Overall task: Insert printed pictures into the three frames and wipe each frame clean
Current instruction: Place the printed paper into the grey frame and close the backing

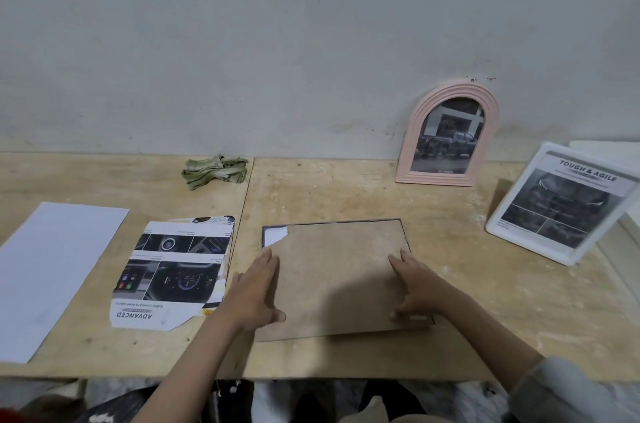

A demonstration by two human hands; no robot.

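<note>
Face-down frame centre, printed sheets left, two standing frames right

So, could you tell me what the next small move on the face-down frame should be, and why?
Probably press the backing board flat into the dark frame. Both hands lie on it, yet its near edge overhangs the frame and a torn far-left corner shows white paper, so it looks unseated.
</note>
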